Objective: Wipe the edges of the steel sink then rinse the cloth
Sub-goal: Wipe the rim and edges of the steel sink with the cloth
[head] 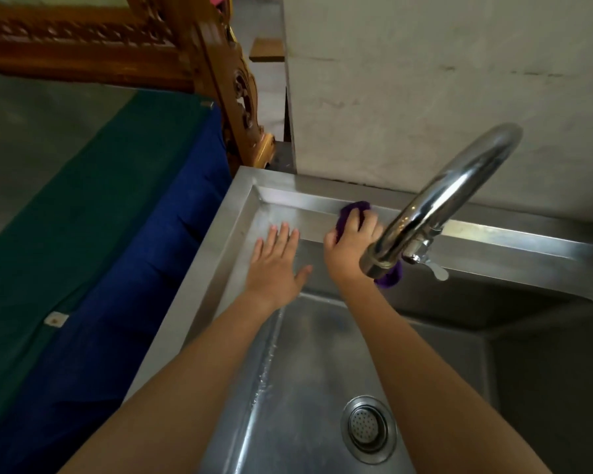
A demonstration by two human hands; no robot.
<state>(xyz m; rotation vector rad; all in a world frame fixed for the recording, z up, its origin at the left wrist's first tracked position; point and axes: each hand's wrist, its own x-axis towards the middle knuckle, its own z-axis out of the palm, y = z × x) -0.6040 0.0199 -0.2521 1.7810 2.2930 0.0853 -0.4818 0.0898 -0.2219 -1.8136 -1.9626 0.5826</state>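
So the wiping part is clearly underway, nowhere near wrapped up as far as can be judged. The purple cloth (353, 210) is being pressed onto the back edge of the steel sink (493, 234), close to the back-left corner, with the right hand (351, 248) on top of it and the fingers (356, 222) curled down over it, gripping it. A bit of purple is also seen poking out below the faucet (459, 186) spout, probably the loose tail of the same cloth, though that can't be told for sure since the spout is in the way.

The left hand (274, 268) is laid flat on the left edge near that same corner, fingers spread open, nothing held, likely just for bracing.

What's done: hard to call. Water streaks are visible down the left inner wall, but no edge can be read as wiped or unwiped from shine alone. What's left, by the look of it: the rest of the back edge behind the faucet, the right side, the front, then the rinse. No water is seen running from the faucet, so the rinse isn't started. The drain strainer (368, 427) is sitting clear in the basin.
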